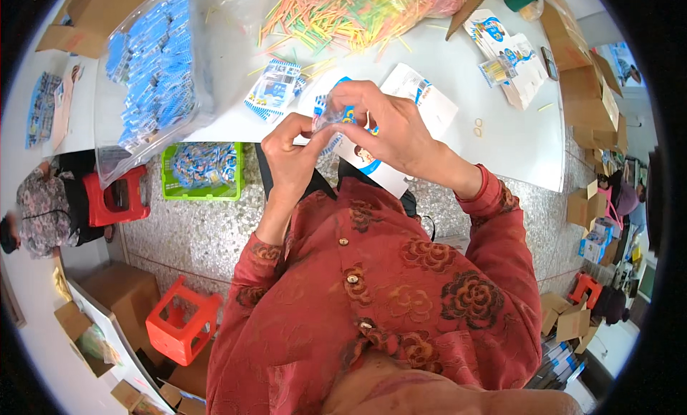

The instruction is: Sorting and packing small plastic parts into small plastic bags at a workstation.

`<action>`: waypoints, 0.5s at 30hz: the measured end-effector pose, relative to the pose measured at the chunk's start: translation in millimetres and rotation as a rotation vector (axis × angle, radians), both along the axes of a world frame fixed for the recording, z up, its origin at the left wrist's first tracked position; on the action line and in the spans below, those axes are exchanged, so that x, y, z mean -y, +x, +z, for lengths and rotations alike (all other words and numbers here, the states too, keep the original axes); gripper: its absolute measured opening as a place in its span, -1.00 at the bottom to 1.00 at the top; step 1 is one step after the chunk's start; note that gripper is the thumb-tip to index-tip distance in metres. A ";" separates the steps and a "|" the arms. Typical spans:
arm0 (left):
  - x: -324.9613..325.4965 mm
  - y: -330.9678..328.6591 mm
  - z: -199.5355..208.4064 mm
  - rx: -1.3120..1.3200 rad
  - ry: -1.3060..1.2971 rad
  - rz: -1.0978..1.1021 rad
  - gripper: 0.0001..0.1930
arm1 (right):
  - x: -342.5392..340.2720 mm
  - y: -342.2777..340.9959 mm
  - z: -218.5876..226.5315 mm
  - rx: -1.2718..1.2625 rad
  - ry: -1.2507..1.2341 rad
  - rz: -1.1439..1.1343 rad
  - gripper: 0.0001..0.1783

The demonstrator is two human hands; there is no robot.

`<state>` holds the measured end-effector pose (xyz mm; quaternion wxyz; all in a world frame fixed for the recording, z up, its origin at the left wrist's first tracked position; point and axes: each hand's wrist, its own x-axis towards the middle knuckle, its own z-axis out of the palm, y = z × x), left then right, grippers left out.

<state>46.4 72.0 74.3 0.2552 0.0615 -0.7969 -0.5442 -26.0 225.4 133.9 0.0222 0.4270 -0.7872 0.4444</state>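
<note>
From my remote post, I see left grip (pixel 290 149) and right grip (pixel 392 125) pinching a blue-and-clear plastic packet (pixel 331 116); thin pastel sticks (pixel 315 18), twelve o'clock.

The person's red jacket (pixel 401 272) bears dark brown and orange flowers. The held packet (pixel 331 117) shows blue and white. At twelve o'clock, sticks (pixel 315 14) mix pink, yellow and green on the white bench (pixel 515 136); at nine, a lime-green crate (pixel 204 197); at eight, a red-orange stool (pixel 167 336).

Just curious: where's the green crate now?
In the head view, the green crate sits left of centre, below the table's edge, just right of a red stool.
</note>
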 end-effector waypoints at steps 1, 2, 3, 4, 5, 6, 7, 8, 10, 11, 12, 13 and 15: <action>1.5 2.0 -1.9 0.026 0.008 -0.017 -0.85 | -1.0 -0.9 2.1 0.114 0.024 0.009 -0.82; 0.6 3.6 -2.6 0.024 0.010 -0.023 -0.85 | -2.5 -3.1 -0.2 0.112 0.026 0.002 -0.82; -0.6 5.0 -2.7 0.029 0.017 -0.032 -0.86 | -3.8 -6.5 -5.0 0.020 0.015 0.045 -0.82; -1.2 5.7 -2.7 0.034 0.024 -0.041 -0.86 | -5.1 -8.0 -7.9 -0.072 0.004 0.089 -0.82; -1.2 5.5 -4.5 0.032 0.025 -0.046 -0.86 | -5.5 -7.5 -8.7 -0.074 0.006 0.084 -0.82; -0.9 5.3 -7.5 0.035 0.022 -0.055 -0.86 | -5.0 -6.4 -9.0 -0.110 -0.004 0.106 -0.83; -0.6 5.9 -10.1 0.039 0.017 -0.061 -0.86 | -4.8 -5.3 -9.9 -0.143 -0.015 0.132 -0.83; -0.8 6.2 -11.1 0.039 0.017 -0.062 -0.86 | -5.3 -4.6 -10.6 -0.144 -0.015 0.131 -0.83; -1.1 6.9 -12.1 0.022 0.009 -0.075 -0.85 | -6.1 -4.0 -11.3 -0.092 0.078 0.138 -0.89; -1.5 8.5 -12.4 0.019 0.009 -0.075 -0.85 | -5.5 -4.3 -12.4 -0.094 0.078 0.137 -0.89; -2.3 11.0 -12.4 0.034 -0.029 -0.097 -0.85 | -4.5 -4.5 -14.0 -0.137 0.054 0.120 -0.90; -2.8 11.8 -12.2 0.047 -0.067 -0.118 -0.85 | -3.4 -6.3 -15.6 -0.182 0.030 0.105 -0.91; -4.3 11.0 -8.5 0.011 -0.068 -0.131 -0.85 | -3.4 -7.3 -17.9 -0.162 0.056 0.123 -0.89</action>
